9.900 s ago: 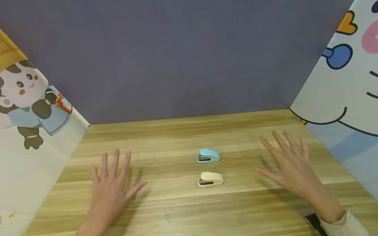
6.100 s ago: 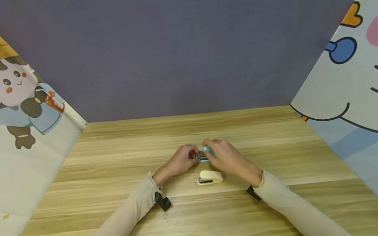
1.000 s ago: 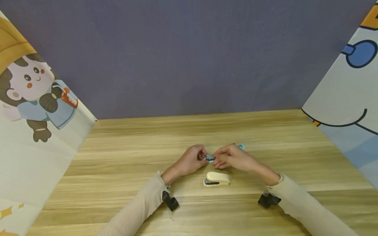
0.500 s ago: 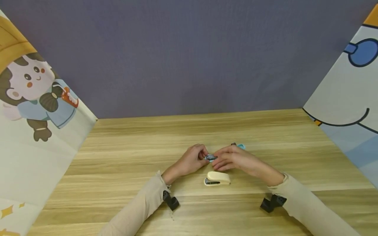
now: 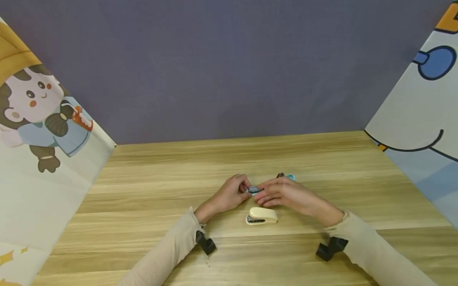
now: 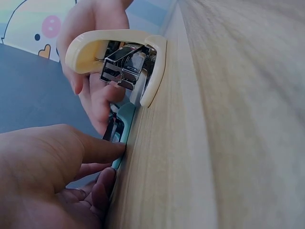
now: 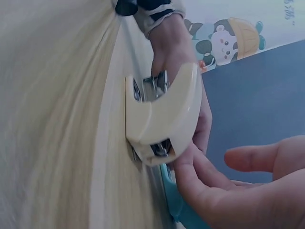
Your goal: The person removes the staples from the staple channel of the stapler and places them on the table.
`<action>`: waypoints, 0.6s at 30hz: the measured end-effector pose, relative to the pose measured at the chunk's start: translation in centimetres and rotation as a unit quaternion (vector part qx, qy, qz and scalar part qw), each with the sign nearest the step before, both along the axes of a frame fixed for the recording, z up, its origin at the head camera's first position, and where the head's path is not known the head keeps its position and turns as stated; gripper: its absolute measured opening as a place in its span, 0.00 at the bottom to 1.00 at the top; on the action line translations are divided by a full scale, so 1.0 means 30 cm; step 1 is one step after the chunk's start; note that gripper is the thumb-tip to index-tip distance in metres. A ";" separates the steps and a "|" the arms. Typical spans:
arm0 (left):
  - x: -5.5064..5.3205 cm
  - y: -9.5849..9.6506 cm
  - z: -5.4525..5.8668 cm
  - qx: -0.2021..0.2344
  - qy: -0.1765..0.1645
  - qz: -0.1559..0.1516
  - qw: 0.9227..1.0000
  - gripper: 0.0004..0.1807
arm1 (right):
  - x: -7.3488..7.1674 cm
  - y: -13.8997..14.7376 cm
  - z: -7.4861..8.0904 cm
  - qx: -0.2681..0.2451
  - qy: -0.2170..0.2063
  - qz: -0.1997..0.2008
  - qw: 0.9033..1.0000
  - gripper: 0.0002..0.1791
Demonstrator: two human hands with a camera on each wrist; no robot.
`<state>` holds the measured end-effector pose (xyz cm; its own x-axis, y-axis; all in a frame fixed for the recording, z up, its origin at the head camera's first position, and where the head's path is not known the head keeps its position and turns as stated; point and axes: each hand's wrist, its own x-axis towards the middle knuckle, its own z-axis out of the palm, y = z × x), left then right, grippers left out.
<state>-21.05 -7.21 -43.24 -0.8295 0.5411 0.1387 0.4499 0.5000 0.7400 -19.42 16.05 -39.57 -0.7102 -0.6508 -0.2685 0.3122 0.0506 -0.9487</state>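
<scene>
In the head view, just beyond the cream stapler (image 5: 262,215), pinches the turquoise stapler (image 5: 254,190) with the left hand (image 5: 229,194) and holds the right hand (image 5: 290,195) over its other end. From the left wrist, grips its edge beside the cream stapler. From the right wrist, parts the right thumb from loose, ungripping fingers.

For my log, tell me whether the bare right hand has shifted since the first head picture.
Yes: in the head view, the right hand moved left, away from the tan wood-grain tabletop's far right corner.
</scene>
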 end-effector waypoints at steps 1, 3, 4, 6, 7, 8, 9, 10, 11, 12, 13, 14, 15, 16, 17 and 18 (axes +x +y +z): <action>0.001 -0.002 0.000 0.000 0.001 -0.002 1.000 0.07 | 0.000 -0.003 -0.001 -0.006 -0.006 -0.002 1.000 0.26; 0.002 -0.005 0.000 0.002 0.001 -0.005 1.000 0.07 | 0.001 -0.010 -0.004 -0.019 -0.018 -0.007 1.000 0.26; 0.003 -0.006 0.000 0.002 -0.001 -0.006 1.000 0.07 | 0.002 -0.013 -0.005 -0.027 -0.025 -0.008 0.999 0.25; 0.005 -0.008 0.001 -0.001 -0.004 -0.007 1.000 0.07 | 0.004 -0.021 -0.007 -0.033 -0.034 -0.006 0.999 0.25; 0.005 -0.009 0.000 -0.001 -0.006 -0.008 1.000 0.06 | 0.005 -0.024 -0.007 -0.030 -0.033 -0.006 0.999 0.25; 0.006 -0.009 0.000 -0.001 -0.007 -0.009 1.000 0.06 | 0.006 -0.026 -0.008 -0.026 -0.030 -0.005 0.999 0.26; 0.006 -0.008 0.001 -0.002 -0.009 -0.009 1.000 0.06 | 0.007 -0.028 -0.008 -0.020 -0.027 -0.005 0.999 0.26; 0.006 -0.007 0.001 -0.003 -0.009 -0.009 1.000 0.06 | 0.007 -0.027 -0.007 -0.012 -0.023 -0.005 1.000 0.26; 0.006 -0.006 0.001 -0.004 -0.009 -0.009 1.000 0.06 | 0.007 -0.026 -0.007 -0.003 -0.016 -0.007 1.000 0.27; 0.006 -0.005 0.001 -0.003 -0.010 -0.009 1.000 0.06 | 0.007 -0.023 -0.006 0.006 -0.010 -0.009 1.000 0.27; 0.006 -0.004 0.002 0.000 -0.009 -0.009 1.000 0.06 | 0.006 -0.019 -0.004 0.013 -0.005 -0.013 1.000 0.27; 0.006 -0.003 0.003 0.000 -0.009 -0.009 1.000 0.06 | 0.005 -0.016 -0.003 0.018 -0.004 -0.015 1.000 0.27; 0.007 -0.002 0.004 0.000 -0.009 -0.007 1.000 0.06 | 0.004 -0.012 0.000 0.022 -0.004 -0.016 1.000 0.28; 0.008 -0.002 0.006 0.000 -0.008 -0.006 1.000 0.06 | 0.003 -0.009 0.002 0.024 -0.007 -0.016 1.000 0.28; 0.008 -0.003 0.006 0.001 -0.008 -0.006 1.000 0.06 | 0.002 -0.007 0.003 0.024 -0.010 -0.015 1.000 0.28; 0.008 -0.003 0.006 0.002 -0.006 -0.006 1.000 0.06 | 0.001 -0.006 0.005 0.022 -0.016 -0.013 1.000 0.29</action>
